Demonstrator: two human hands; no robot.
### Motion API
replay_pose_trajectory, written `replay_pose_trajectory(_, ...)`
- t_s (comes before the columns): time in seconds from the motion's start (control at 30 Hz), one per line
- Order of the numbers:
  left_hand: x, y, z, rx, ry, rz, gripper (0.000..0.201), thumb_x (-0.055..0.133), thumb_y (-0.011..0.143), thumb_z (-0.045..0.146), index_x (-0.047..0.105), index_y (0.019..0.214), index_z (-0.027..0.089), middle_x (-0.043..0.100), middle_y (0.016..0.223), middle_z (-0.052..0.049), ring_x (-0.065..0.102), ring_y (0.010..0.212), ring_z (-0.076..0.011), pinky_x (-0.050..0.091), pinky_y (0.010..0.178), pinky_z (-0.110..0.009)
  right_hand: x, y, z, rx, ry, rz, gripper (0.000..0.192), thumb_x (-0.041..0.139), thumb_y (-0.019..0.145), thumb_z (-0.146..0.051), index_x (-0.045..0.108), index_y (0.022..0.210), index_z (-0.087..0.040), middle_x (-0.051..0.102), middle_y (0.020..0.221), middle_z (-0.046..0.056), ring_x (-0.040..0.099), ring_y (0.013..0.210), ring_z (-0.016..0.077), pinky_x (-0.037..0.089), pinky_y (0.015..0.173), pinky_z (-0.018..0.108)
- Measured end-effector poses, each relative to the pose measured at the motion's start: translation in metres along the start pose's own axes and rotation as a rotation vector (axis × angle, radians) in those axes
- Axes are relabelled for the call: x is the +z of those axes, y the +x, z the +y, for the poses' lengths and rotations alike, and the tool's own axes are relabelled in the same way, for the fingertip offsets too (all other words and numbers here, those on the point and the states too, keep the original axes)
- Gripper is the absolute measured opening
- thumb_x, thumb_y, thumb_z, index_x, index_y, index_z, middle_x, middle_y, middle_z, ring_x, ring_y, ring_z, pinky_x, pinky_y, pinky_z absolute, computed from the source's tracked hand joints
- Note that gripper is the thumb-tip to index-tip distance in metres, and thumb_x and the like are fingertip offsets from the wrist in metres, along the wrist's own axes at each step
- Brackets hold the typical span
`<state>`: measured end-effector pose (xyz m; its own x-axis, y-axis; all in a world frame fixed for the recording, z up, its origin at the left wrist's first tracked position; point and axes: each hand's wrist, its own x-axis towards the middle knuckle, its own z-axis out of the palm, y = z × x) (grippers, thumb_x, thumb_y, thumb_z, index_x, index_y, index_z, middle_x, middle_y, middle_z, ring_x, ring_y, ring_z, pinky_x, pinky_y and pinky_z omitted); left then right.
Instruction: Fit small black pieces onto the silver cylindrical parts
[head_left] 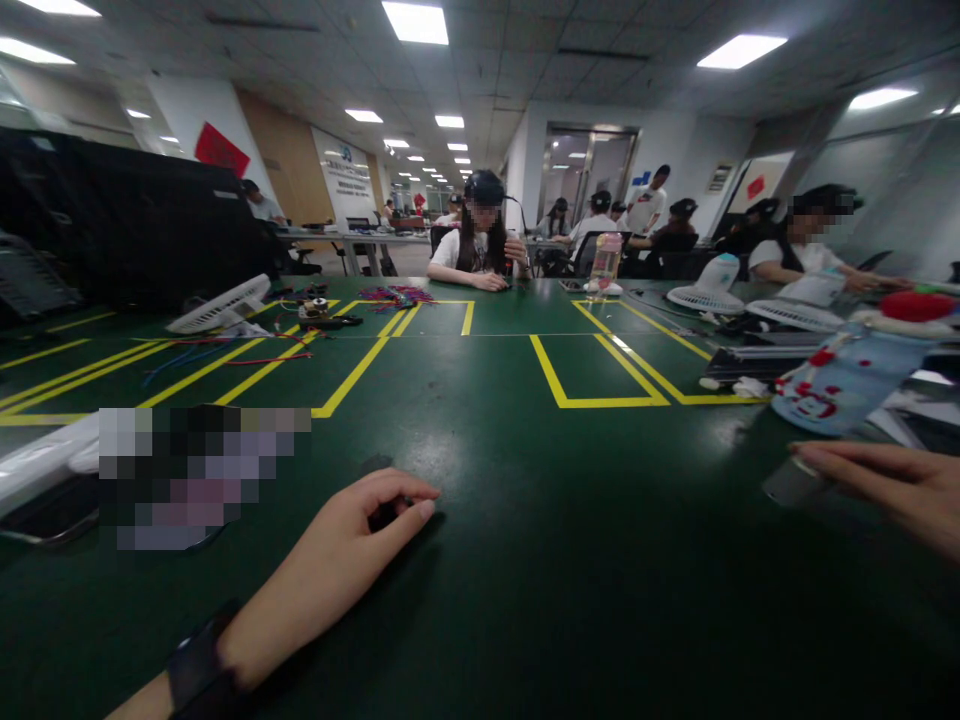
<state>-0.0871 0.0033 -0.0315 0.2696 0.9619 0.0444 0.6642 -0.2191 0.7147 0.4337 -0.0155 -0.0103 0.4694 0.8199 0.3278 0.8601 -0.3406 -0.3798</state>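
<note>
Near the bottle (847, 380), right fingers (862, 474) pinch a grey piece (791, 484); weak grip could drop it. Left fingers (394, 483): cannot tell.

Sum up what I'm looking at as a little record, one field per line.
Left hand: over the green table, fingers curled, no held thing visible
Right hand: holding a small greyish object
Nearest to right hand: light-blue bottle with a red top
Table markings: yellow lines
Across the table: a person in a dark cap
</note>
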Motion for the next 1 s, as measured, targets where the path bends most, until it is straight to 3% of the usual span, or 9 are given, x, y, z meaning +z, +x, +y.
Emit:
replay_pose_trajectory(0.07, -0.001, 0.000, 0.000, -0.004, 0.000, -0.002, 0.028, 0.052, 0.087, 0.047, 0.067, 0.102, 0.028, 0.067, 0.100, -0.001, 0.061, 0.092, -0.0217, 0.046, 0.084, -0.035, 0.002, -0.006, 0.001, 0.061, 0.017, -0.156, 0.051, 0.048, 0.080, -0.065, 0.067, 0.111, -0.030, 0.064, 0.110, 0.012, 0.063, 0.090, 0.0236, 0.044, 0.067, 0.037)
replay_pose_trajectory(0.17, -0.001, 0.001, 0.001, 0.001, -0.005, -0.008, 0.027, 0.052, 0.087, 0.047, 0.067, 0.101, 0.029, 0.066, 0.100, 0.000, 0.061, 0.091, -0.0211, 0.047, 0.083, -0.033, 0.008, -0.017, 0.008, 0.017, 0.146, -0.216, 0.054, 0.045, 0.085, -0.058, 0.045, 0.135, -0.036, 0.052, 0.130, 0.007, 0.055, 0.112, 0.0230, 0.046, 0.078, 0.035)
replay_pose_trajectory(0.3, 0.000, 0.001, 0.000, 0.007, 0.000, -0.010, 0.028, 0.052, 0.087, 0.047, 0.067, 0.100, 0.028, 0.067, 0.100, -0.001, 0.061, 0.091, -0.0216, 0.047, 0.082, -0.034, 0.011, -0.028, 0.002, 0.068, 0.051, -0.261, 0.072, 0.054, 0.077, -0.064, 0.039, 0.140, -0.032, 0.064, 0.108, 0.010, 0.065, 0.078, 0.0220, 0.050, 0.066, 0.034)
replay_pose_trajectory(0.4, 0.001, 0.002, -0.001, 0.007, 0.002, -0.007, 0.029, 0.051, 0.087, 0.048, 0.067, 0.100, 0.028, 0.067, 0.100, -0.002, 0.062, 0.091, -0.0224, 0.047, 0.083, -0.035, 0.013, -0.038, -0.029, -0.014, 0.011, -0.221, 0.073, 0.051, 0.077, -0.067, 0.040, 0.140, -0.031, 0.065, 0.105, 0.009, 0.063, 0.062, 0.0191, 0.050, 0.058, 0.033)
replay_pose_trajectory(0.53, 0.002, 0.003, 0.003, -0.010, 0.013, -0.006, 0.032, 0.051, 0.086, 0.050, 0.068, 0.100, 0.027, 0.067, 0.102, -0.003, 0.061, 0.094, -0.0247, 0.047, 0.085, -0.038, 0.029, -0.063, -0.097, -0.441, 0.165, -0.204, 0.062, 0.050, 0.084, -0.056, 0.041, 0.139, -0.028, 0.055, 0.127, 0.006, 0.061, 0.100, 0.0208, 0.052, 0.084, 0.034)
replay_pose_trajectory(0.6, 0.003, 0.003, 0.004, -0.020, 0.023, -0.002, 0.033, 0.050, 0.086, 0.051, 0.068, 0.100, 0.027, 0.067, 0.102, -0.004, 0.061, 0.095, -0.0256, 0.047, 0.085, -0.040, 0.041, -0.080, -0.133, -0.635, 0.289, -0.295, 0.056, 0.050, 0.087, -0.048, 0.040, 0.139, -0.028, 0.052, 0.130, 0.003, 0.053, 0.114, 0.0177, 0.046, 0.097, 0.033)
replay_pose_trajectory(0.67, 0.002, 0.002, 0.003, -0.028, 0.034, 0.003, 0.033, 0.050, 0.087, 0.050, 0.068, 0.101, 0.027, 0.067, 0.102, -0.004, 0.061, 0.095, -0.0259, 0.047, 0.085, -0.040, 0.052, -0.097, -0.163, -0.748, 0.398, -0.405, 0.053, 0.050, 0.089, -0.041, 0.038, 0.139, -0.030, 0.053, 0.128, 0.001, 0.053, 0.113, 0.0139, 0.044, 0.099, 0.030)
replay_pose_trajectory(0.83, 0.005, 0.004, 0.006, -0.012, 0.059, 0.030, 0.031, 0.051, 0.087, 0.048, 0.067, 0.104, 0.027, 0.068, 0.102, -0.003, 0.062, 0.092, -0.0248, 0.048, 0.082, -0.037, 0.066, -0.116, -0.190, -0.790, 0.551, -0.501, 0.055, 0.050, 0.089, -0.032, 0.034, 0.141, -0.031, 0.055, 0.122, 0.003, 0.055, 0.105, 0.0124, 0.047, 0.094, 0.030)
replay_pose_trajectory(1.0, 0.026, 0.014, 0.052, 0.201, 0.014, 0.063, 0.025, 0.053, 0.089, 0.039, 0.065, 0.108, 0.029, 0.065, 0.104, -0.001, 0.060, 0.093, -0.0197, 0.047, 0.084, -0.033, 0.074, -0.116, -0.193, -0.684, 0.673, -0.538, 0.081, 0.061, 0.081, -0.032, 0.014, 0.147, -0.027, 0.061, 0.112, 0.003, 0.059, 0.100, 0.0138, 0.047, 0.092, 0.033)
